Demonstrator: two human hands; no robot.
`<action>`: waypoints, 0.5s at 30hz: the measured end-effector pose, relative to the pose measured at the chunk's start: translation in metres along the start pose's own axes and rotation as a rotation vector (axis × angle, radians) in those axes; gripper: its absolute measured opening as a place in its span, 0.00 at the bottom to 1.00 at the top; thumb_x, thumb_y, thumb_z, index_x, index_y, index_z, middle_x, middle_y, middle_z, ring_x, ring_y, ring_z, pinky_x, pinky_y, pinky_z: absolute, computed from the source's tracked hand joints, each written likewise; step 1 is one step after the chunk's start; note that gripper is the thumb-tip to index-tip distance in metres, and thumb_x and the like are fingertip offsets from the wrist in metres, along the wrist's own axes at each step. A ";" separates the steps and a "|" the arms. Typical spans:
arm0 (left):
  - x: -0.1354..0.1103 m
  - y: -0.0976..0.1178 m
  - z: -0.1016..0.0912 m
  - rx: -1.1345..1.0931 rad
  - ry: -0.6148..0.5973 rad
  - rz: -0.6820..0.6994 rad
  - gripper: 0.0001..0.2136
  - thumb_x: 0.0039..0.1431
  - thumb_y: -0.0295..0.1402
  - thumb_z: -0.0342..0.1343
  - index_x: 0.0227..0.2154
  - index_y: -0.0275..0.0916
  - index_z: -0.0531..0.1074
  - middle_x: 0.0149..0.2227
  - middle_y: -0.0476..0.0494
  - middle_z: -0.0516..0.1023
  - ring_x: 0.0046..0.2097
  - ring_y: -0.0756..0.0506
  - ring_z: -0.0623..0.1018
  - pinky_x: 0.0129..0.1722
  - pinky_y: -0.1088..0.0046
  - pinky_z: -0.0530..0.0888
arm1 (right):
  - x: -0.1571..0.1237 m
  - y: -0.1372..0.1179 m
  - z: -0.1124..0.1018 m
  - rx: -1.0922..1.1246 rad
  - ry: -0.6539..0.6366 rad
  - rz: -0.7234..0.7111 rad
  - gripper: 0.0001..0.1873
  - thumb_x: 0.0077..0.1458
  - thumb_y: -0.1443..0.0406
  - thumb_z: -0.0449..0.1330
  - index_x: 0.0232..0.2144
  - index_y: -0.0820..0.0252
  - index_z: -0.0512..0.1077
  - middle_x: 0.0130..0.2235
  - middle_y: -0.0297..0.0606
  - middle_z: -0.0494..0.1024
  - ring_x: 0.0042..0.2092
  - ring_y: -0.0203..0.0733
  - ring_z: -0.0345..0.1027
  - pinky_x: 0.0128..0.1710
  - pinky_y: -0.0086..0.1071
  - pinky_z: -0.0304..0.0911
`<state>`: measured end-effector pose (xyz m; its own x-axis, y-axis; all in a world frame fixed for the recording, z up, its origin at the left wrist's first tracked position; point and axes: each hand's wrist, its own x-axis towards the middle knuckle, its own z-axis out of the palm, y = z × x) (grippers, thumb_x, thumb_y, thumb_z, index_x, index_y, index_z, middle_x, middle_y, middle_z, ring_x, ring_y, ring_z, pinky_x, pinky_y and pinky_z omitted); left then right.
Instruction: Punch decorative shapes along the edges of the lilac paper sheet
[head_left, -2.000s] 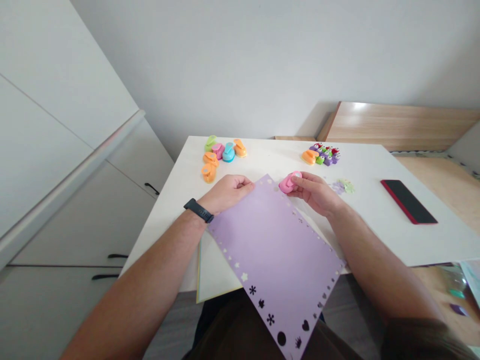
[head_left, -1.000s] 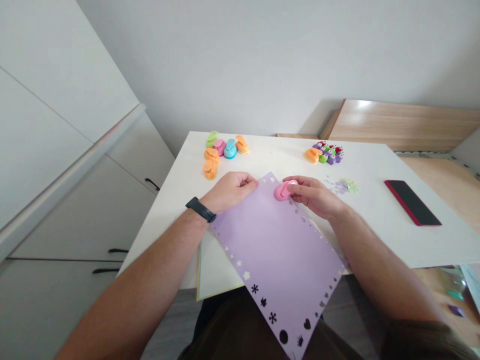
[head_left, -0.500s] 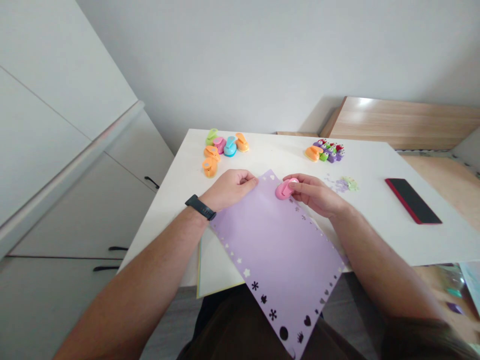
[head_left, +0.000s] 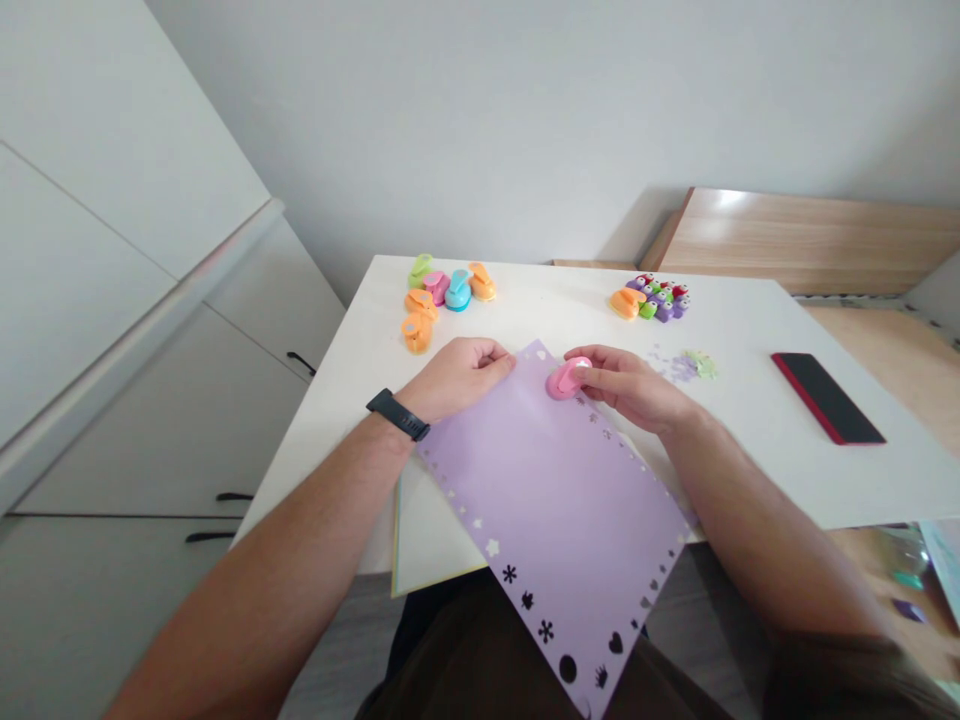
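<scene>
A lilac paper sheet [head_left: 551, 490] lies slanted over the near edge of the white table [head_left: 750, 440], its borders punched with small shapes. My left hand [head_left: 457, 378], a black band on its wrist, is curled closed and pinches the sheet's far left edge. My right hand [head_left: 626, 385] is closed round a small pink paper punch [head_left: 564, 380] that sits on the sheet's far corner. A pale sheet [head_left: 424, 535] pokes out from under the lilac one.
Several orange, pink, blue and green punches [head_left: 442, 295] cluster at the table's far left. A group of smaller punches [head_left: 651, 300] sits far right, with paper scraps [head_left: 686, 367] nearer. A dark phone [head_left: 827, 410] lies at right. White cabinets [head_left: 135, 330] stand to the left.
My right hand has slid the pink punch a little leftward along the sheet's far corner. My left hand keeps its hold on the sheet's edge.
</scene>
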<state>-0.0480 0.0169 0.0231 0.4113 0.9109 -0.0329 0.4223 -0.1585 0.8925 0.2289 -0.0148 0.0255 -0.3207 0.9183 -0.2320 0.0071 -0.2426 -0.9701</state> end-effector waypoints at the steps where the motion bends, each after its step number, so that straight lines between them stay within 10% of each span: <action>1: 0.000 0.000 0.000 0.005 -0.002 0.002 0.19 0.63 0.49 0.57 0.37 0.37 0.79 0.35 0.44 0.82 0.34 0.46 0.78 0.31 0.72 0.70 | 0.000 0.001 0.000 -0.019 -0.004 -0.006 0.22 0.56 0.56 0.72 0.50 0.57 0.77 0.41 0.37 0.80 0.38 0.38 0.71 0.38 0.34 0.63; 15: 0.000 0.001 0.001 0.007 -0.003 -0.008 0.18 0.63 0.49 0.58 0.36 0.37 0.79 0.34 0.44 0.82 0.34 0.46 0.77 0.31 0.72 0.70 | 0.002 0.004 -0.001 -0.080 0.008 -0.014 0.21 0.58 0.54 0.70 0.49 0.57 0.77 0.41 0.39 0.80 0.39 0.40 0.71 0.39 0.35 0.64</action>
<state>-0.0467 0.0163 0.0230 0.4100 0.9112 -0.0409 0.4309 -0.1540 0.8892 0.2292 -0.0137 0.0208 -0.3134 0.9241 -0.2186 0.0787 -0.2041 -0.9758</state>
